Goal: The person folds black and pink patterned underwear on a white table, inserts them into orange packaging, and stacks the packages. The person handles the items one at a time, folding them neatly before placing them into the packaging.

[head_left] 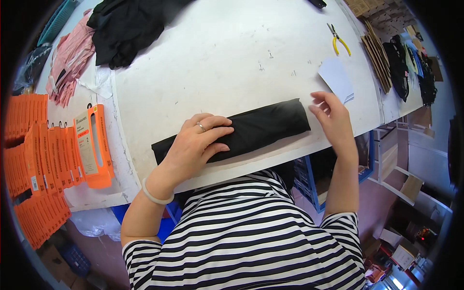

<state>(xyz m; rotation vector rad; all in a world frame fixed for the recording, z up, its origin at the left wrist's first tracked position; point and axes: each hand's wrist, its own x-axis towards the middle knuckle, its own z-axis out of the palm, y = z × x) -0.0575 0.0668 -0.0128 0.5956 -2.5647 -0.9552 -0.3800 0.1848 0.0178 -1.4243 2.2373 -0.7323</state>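
Note:
A long strip of folded black cloth (263, 124) lies slantwise along the near edge of the white table. My left hand (198, 140), with a ring and a pale bangle at the wrist, rests flat on its left half, fingers spread. Just off the cloth's right end is my right hand (331, 116), its fingers loosely curved and apart, nothing between them. Beyond that hand sits a small stack of white cards (336, 77).
Yellow-handled pliers (340, 41) lie at the far right. Black garments (128, 31) and pink striped cloth (72, 55) are heaped far left. Orange packages (50, 154) stand in rows at the left, one orange box (99, 150) beside them. Blue crates (309, 181) are under the table.

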